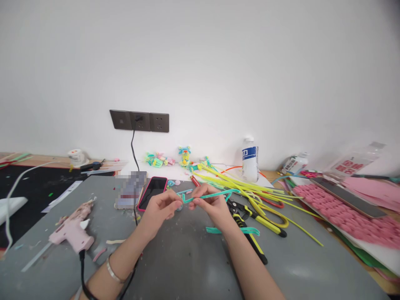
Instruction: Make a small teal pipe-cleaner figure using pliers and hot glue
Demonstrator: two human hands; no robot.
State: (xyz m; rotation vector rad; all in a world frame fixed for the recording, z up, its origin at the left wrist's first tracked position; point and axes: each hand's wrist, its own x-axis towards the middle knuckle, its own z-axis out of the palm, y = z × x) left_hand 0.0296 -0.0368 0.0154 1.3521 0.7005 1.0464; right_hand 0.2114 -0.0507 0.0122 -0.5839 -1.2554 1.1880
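My left hand (161, 209) and my right hand (210, 206) are raised over the grey mat (175, 258), fingers pinched on a bent teal pipe cleaner (206, 195) that runs between them. The left fingertips pinch its left end, the right fingers hold it near the middle, and its free end points right. Another teal piece (233, 230) lies on the mat below my right wrist. Pliers with yellow and black handles (250, 216) lie just right of my right hand.
A pink glue gun (73, 229) lies at the left with its black cord. A phone in a pink case (152, 192) lies behind my hands. Yellow pipe cleaners (246, 185), a white bottle (250, 158), small colourful figures (184, 156) and pink sheets (343, 212) fill the right and back.
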